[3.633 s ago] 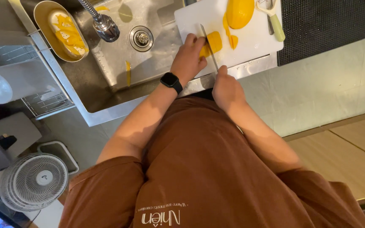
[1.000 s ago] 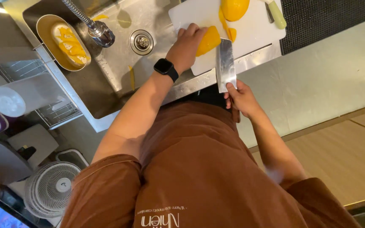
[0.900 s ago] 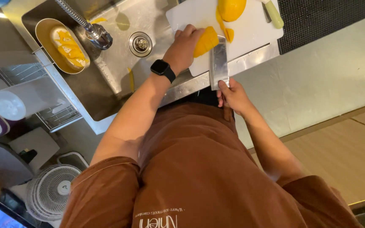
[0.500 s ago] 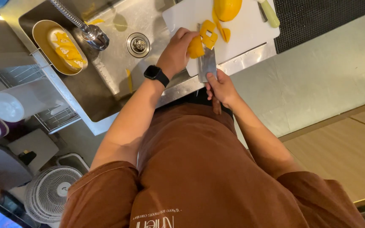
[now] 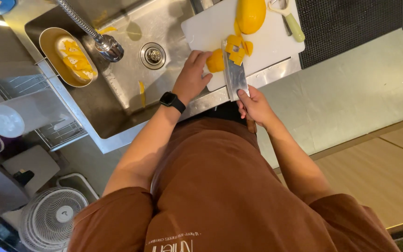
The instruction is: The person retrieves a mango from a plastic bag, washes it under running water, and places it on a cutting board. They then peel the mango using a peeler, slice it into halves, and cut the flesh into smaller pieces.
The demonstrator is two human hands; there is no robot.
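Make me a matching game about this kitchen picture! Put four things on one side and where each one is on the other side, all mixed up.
Things:
1. cleaver
2. peeler
3. oval dish
4. fan

Places:
A. on the floor, lower left
B. in the right hand, blade flat on the cutting board with yellow fruit pieces on it
C. inside the sink, at its left end
D. at the cutting board's far right corner

Pairs: 1-B, 2-D, 3-C, 4-A
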